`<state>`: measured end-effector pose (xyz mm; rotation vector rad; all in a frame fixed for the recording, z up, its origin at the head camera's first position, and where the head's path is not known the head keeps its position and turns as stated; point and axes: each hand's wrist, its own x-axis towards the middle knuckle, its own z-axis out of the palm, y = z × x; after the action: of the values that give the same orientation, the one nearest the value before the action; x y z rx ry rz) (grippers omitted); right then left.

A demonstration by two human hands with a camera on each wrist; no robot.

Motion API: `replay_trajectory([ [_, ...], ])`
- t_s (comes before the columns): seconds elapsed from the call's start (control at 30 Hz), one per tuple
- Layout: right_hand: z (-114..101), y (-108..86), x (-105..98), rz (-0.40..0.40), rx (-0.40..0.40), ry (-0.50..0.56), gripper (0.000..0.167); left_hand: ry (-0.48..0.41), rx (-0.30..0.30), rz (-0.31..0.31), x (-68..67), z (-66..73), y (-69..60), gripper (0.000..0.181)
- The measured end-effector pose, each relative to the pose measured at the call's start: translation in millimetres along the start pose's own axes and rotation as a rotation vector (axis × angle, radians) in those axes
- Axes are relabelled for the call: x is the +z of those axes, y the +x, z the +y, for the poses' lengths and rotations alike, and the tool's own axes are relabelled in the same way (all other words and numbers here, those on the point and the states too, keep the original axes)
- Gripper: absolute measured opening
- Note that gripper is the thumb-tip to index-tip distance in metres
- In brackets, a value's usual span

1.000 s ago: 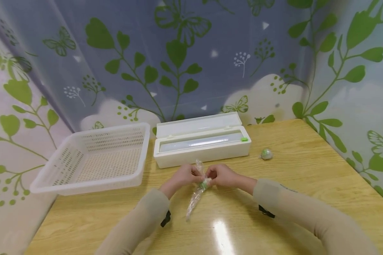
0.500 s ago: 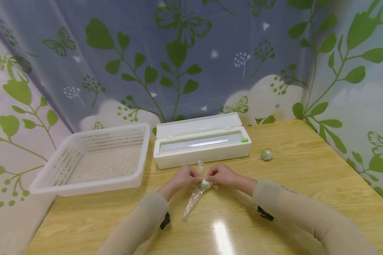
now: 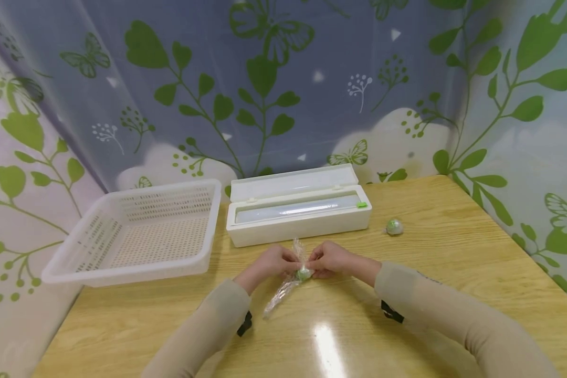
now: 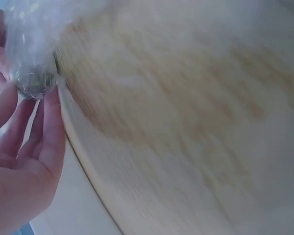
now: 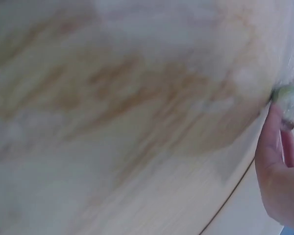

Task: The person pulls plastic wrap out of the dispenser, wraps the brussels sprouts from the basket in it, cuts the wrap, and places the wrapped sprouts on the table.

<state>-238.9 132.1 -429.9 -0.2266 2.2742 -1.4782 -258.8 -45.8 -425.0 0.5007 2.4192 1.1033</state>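
Observation:
Between my two hands is a small round green-and-white thing in cling film (image 3: pixel 303 274), held just above the wooden table in the head view. A twisted film tail (image 3: pixel 280 299) trails from it toward the front left, and another sticks up behind. My left hand (image 3: pixel 276 261) pinches the wrapped thing from the left with thumb and fingers. From the other side my right hand (image 3: pixel 332 259) pinches it too. The left wrist view shows fingertips against the wrapped lump (image 4: pixel 34 81); in the right wrist view the lump (image 5: pixel 288 100) is cut off by the frame edge.
Behind the hands stands a long white cling film box (image 3: pixel 297 226), lid up, with a roll inside and a green slider (image 3: pixel 361 205). A white perforated basket (image 3: pixel 200 265) is at the left. Another film-wrapped green ball (image 3: pixel 394 227) lies at the right.
The front film tail has swung a little to the left. My fingers have shifted slightly on the wrapped thing, and both hands stay in nearly the same place.

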Motion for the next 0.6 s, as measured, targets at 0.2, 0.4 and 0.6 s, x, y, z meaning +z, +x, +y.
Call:
replay_trajectory([
  [0.2, 1.7, 8.4, -0.7, 0.064, -0.011, -0.031, 0.014, -0.053, -0.017, 0.086, -2.9, 0.2, 1.2, 0.014],
  [0.4, 0.5, 10.1, 1.0, 0.069, -0.003, -0.027, 0.012, -0.074, -0.022, 0.098, -3.3, -3.5, 2.9, 0.015],
  [0.6, -5.5, 9.7, 4.2, 0.071, 0.058, 0.041, 0.019, -0.089, -0.053, 0.136, -2.4, -2.6, 1.8, 0.014],
])
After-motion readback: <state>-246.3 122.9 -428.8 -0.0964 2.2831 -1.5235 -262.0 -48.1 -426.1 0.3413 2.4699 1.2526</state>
